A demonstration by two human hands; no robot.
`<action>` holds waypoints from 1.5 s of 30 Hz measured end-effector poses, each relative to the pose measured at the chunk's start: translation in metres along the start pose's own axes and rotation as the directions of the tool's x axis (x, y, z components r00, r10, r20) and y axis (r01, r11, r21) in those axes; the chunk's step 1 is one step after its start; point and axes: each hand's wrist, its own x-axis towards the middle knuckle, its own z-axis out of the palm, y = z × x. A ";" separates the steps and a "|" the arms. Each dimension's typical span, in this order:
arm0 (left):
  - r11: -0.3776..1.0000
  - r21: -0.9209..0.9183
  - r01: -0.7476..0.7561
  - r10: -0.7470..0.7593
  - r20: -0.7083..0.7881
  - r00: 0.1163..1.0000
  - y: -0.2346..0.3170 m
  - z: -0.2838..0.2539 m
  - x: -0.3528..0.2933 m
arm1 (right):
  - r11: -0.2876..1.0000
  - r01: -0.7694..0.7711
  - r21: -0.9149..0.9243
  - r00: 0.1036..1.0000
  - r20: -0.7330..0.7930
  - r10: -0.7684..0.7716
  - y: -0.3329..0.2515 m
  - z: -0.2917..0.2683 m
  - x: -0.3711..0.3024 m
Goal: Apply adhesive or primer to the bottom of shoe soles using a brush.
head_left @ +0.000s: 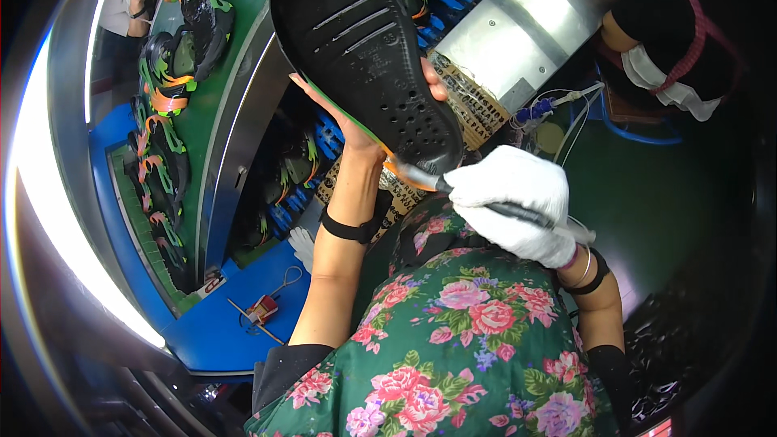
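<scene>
A black shoe sole (pixel 356 53), with grooves at one end and a cluster of small holes at the other, is held up in front of me. My bare left hand (pixel 356 131) grips it from behind, with fingertips showing at its right edge. In my right hand (pixel 518 194), covered by a white glove, is a brush (pixel 522 214) with a dark handle. The pale, blurred bristles meet the sole's lower left edge, where an orange and green rim shows. Whether they touch it or pass just beside it, I cannot tell.
Shoe parts (pixel 168 146) in black, orange and green line a green conveyor (pixel 235 57) on the left. A red container (pixel 263 307) and a stick lie on a blue surface (pixel 210 336). Cardboard (pixel 465 101) and a metal panel (pixel 518 24) stand behind. Other people are at upper left and right.
</scene>
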 end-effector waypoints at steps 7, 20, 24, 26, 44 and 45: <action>0.992 0.058 0.109 -0.100 -0.140 0.985 0.004 0.016 0.005 | 0.940 0.228 -0.253 0.974 0.048 -0.223 0.011 -0.014 0.003; 0.934 0.114 0.337 -0.345 0.059 0.937 0.013 -0.005 0.002 | 0.925 0.376 -0.060 0.862 0.389 -0.325 0.017 -0.010 0.014; 0.903 0.121 0.412 -0.421 0.059 0.905 0.011 -0.008 -0.001 | 0.958 0.280 0.065 0.873 0.398 -0.283 0.016 -0.017 0.022; 0.787 0.259 0.560 -0.529 -0.184 0.829 0.013 0.003 0.000 | 0.882 0.448 -0.145 0.816 0.468 -0.338 0.021 -0.016 0.025; 0.960 -0.196 0.200 -0.261 -0.368 0.892 -0.046 -0.006 -0.044 | 0.986 -0.065 -0.155 0.997 -0.050 0.058 0.007 -0.038 0.044; 0.975 -0.137 0.177 -0.217 -0.386 0.897 -0.051 -0.001 -0.045 | 0.982 -0.049 -0.184 0.999 -0.030 0.045 0.004 -0.040 0.047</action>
